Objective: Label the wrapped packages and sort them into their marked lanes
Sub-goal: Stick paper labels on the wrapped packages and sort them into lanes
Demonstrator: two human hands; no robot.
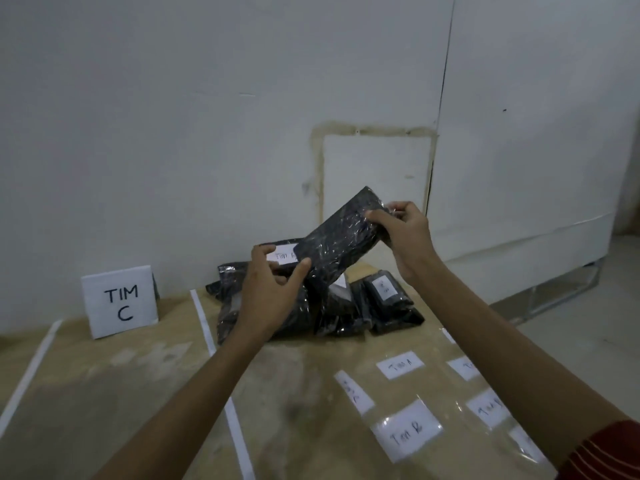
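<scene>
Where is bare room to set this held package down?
Widest for the held package: the lane before the TIM C sign, between the left tape strip and middle tape strip. Narrower: between the middle tape strip and the loose labels, in front of the package pile. Crowded: the pile at the back, labels front right.

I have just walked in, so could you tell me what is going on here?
A person holds a black package tilted above the pile: the left hand grips its lower end, the right hand its upper end. No label shows on it. Loose labels lie on the table at the right; a TIM C sign stands at the left.
</scene>
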